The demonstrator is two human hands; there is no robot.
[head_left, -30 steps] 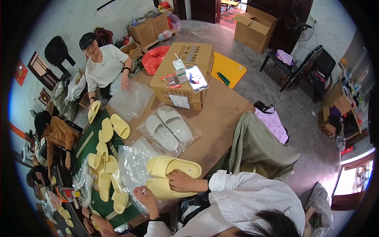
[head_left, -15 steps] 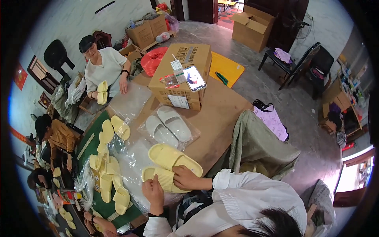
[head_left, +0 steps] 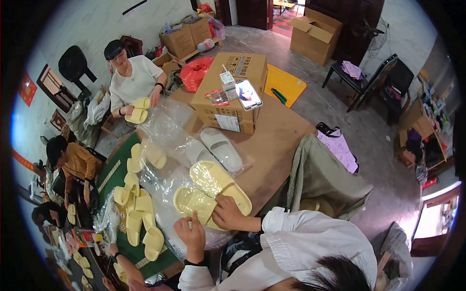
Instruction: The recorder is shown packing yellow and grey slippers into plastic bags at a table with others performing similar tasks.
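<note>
A pair of pale yellow slippers point(head_left: 209, 190) lies soles up, side by side, at the near edge of the brown table point(head_left: 279, 140). My right hand point(head_left: 229, 213) grips the near ends of the pair. My left hand point(head_left: 191, 234) pinches the clear plastic bag point(head_left: 167, 186) at the left slipper's near edge. The bag is spread under and around the slippers.
A bagged pair of white slippers point(head_left: 218, 148) lies just beyond. A cardboard box point(head_left: 233, 92) with a phone point(head_left: 248, 94) on it stands farther back. Several loose yellow slippers point(head_left: 136, 208) cover the green mat at left. Across the table a person in white point(head_left: 132, 80) holds a yellow pair. A chair draped in cloth point(head_left: 320, 174) stands at right.
The yellow pair has shifted toward the table's middle and turned. My left hand has moved in against the left slipper. The person across has lowered a yellow pair to the table.
</note>
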